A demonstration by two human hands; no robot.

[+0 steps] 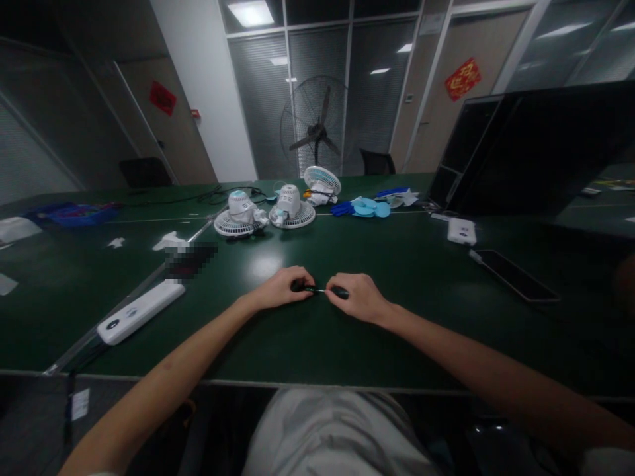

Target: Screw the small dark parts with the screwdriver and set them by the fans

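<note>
Both hands are close together above the middle of the green table. My right hand (360, 296) is closed on the dark handle of what looks like a small screwdriver (340, 291). Its thin, bright shaft (321, 290) points left towards my other hand. Fingers of my left hand (282, 288) are wrapped round a small dark piece (300, 286) with a hint of green, which meets the shaft's end. Fingers cover much of this piece, so its exact kind cannot be made out.
Beyond my hands lie several white fan heads (292, 208), light-blue fan blades (371, 207) and blue gloves (342, 209). A white power bank (141, 312) is at left; another white device (461, 231) and a phone (516, 274) are at right, near a large black monitor (540, 152).
</note>
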